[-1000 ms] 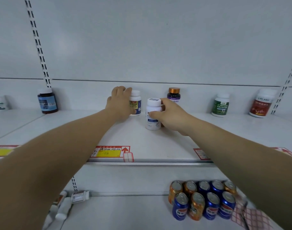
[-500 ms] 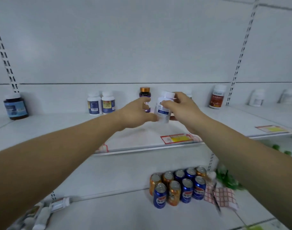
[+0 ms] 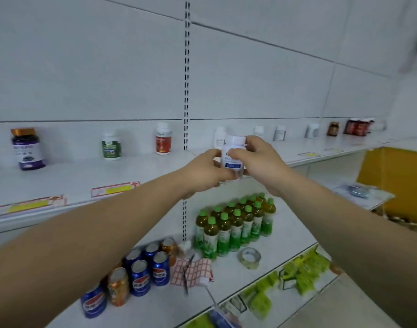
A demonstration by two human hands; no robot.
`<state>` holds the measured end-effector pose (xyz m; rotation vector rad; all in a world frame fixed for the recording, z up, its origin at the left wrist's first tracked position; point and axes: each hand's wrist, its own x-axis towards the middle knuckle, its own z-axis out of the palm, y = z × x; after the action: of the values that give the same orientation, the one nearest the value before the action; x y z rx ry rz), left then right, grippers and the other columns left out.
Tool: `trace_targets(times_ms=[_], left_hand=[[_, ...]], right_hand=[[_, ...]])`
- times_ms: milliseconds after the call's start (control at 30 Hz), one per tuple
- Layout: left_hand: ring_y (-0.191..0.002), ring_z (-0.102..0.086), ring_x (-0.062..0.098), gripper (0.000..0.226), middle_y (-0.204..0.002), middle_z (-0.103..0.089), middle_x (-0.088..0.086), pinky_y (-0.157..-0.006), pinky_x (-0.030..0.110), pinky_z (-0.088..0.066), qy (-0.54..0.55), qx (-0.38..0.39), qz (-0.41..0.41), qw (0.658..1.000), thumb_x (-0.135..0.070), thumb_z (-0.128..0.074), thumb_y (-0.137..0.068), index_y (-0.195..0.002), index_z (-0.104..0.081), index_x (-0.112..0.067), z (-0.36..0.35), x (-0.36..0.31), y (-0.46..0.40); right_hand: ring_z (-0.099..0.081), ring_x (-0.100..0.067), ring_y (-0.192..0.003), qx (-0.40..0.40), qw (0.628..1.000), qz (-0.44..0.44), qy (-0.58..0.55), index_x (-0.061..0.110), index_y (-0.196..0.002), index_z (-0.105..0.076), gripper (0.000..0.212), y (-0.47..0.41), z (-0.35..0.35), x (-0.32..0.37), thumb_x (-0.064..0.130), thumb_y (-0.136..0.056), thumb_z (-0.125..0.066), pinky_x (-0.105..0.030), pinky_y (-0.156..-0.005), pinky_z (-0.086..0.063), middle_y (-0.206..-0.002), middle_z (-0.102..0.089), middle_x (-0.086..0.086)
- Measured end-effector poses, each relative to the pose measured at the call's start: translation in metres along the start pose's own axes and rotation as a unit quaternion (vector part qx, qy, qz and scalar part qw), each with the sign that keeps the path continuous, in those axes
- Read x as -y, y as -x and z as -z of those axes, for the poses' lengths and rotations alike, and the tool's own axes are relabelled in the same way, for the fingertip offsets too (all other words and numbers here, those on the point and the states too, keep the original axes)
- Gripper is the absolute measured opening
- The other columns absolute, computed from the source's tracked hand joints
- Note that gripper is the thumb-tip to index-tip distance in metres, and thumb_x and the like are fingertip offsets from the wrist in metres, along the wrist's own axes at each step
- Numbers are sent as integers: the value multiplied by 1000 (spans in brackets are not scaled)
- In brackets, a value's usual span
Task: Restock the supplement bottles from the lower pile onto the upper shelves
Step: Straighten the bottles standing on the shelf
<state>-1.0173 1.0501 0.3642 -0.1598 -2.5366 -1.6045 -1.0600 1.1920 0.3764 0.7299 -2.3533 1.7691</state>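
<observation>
In front of the upper shelf (image 3: 89, 178), just past the slotted upright (image 3: 186, 74): white supplement bottle (image 3: 234, 154) with blue label band, held upright in mid-air, clear of the shelf surface. Gripped from both sides — left hand (image 3: 204, 172) curled round the lower body, right hand (image 3: 258, 162) wrapped round the upper body and cap edge, thumb across the label. Both hands closed on the bottle; nothing released.

Handling, judged: small rigid plastic, probably light; smooth glossy label, so somewhat slippery. Not fragile, though tall for its base and liable to tip if set down off-level. Best hold around the mid-body, below the cap, one hand sufficient; cap grip alone less secure.

Already standing on the upper shelf, well apart from one another: purple bottle with orange cap (image 3: 28, 149), green-labelled bottle (image 3: 111, 146), red-labelled bottle (image 3: 163, 141). Further white bottles (image 3: 280, 133) and dark jars (image 3: 355, 126) along the right-hand section, too blurred to read. One white bottle partly hidden behind the held one.

Price tags (image 3: 115, 189) along the shelf edge.

Shelf below: soda cans (image 3: 141, 268), green-capped tea bottles (image 3: 235, 227), tape roll (image 3: 249, 257), sheet of red-bordered labels (image 3: 193, 271). Yellow surface (image 3: 396, 176) at far right.

Placement not yet made; open gap on the shelf right of the upright looks a likely spot.
</observation>
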Motion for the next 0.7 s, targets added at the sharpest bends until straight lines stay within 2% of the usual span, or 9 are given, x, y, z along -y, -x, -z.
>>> trace_targets(times_ms=[167,333,400,467,533,700], left_hand=[[-93,-61,19,46,-103,-63,3,-85,35,-51,-37,23,10,999,-26,-73,-77,-118,-51,-19,-52,-13,-55],[-94,-61,15,45,-104,-65,-4,-81,31,-50,-140,10,15,990,-34,-72,-76,-116,-56,-22,-61,-2,-115],[-99,-60,15,53,-112,-64,-3,-83,26,-46,-221,7,21,975,-40,-69,-79,-125,-53,-21,-56,7,-136],[-114,-53,17,66,-131,-54,0,-89,23,-39,-323,14,42,945,-49,-62,-82,-138,-42,-19,-49,14,-158],[-126,-45,18,69,-143,-43,1,-92,23,-32,-397,25,68,915,-55,-55,-86,-142,-36,-19,-41,21,-177],[-135,-34,24,74,-152,-29,5,-107,34,-28,-443,30,165,881,-66,-36,-89,-146,-28,-20,-38,38,-216]], right_hand=[[-67,-16,-89,-10,1000,-10,0,26,-109,-57,29,-28,62,-32,29,-81,-63,-43,-83,-56,-104,-66,3],[-68,-17,-88,6,999,-17,-32,25,-102,-60,21,-82,80,-66,25,-81,-63,-45,-84,-56,-102,-66,0],[-67,-18,-91,15,999,-18,-32,25,-101,-60,21,-110,79,-81,26,-80,-64,-46,-86,-55,-102,-66,0],[-66,-19,-94,31,999,-11,-19,24,-102,-59,23,-141,78,-97,29,-80,-63,-47,-88,-53,-104,-65,1],[-65,-19,-95,48,999,-8,-12,23,-105,-57,27,-172,76,-112,30,-80,-63,-46,-89,-53,-105,-64,0],[-61,-13,-93,114,993,-13,22,26,-107,-49,30,-244,68,-144,28,-81,-65,-39,-85,-53,-104,-59,5]])
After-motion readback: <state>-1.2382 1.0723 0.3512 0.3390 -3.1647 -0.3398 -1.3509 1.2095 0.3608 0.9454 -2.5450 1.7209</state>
